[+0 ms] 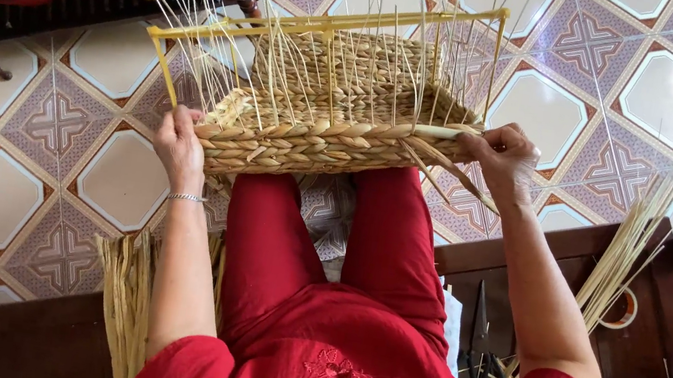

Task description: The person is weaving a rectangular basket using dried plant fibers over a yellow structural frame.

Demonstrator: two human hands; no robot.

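Basket (325, 117) weaving is seen here: a half-made straw basket is held on the knees, over red trousers (321, 239), with a yellow frame (324, 25) standing around its top. Many thin stalks (286, 50) stick up from the basket inside that frame.

The left hand (178, 145) is laid against the left end of the basket, and its fingers are curled around the thick braided rim (317, 138). The right hand (501, 153) is at the right end of the basket, and a pale flat strand (441, 132) is pinched between its fingers there.

Beside the basket, on the right, loose straw (631, 248) lies on a dark wooden bench (576, 293), and black scissors (482, 350) rest on that bench too. More straw (123, 299) lies below the basket on the left. A patterned tile floor (55, 132) is seen under the basket.

Things could go wrong. If the strand is pulled too hard, it could snap or be bent flat. If it is let go, the last row could come loose. The thin stalks could be pushed over by a wrist. The basket could slide off the knees, because it is only held at its two ends. A finger could be poked by a sharp stalk end.
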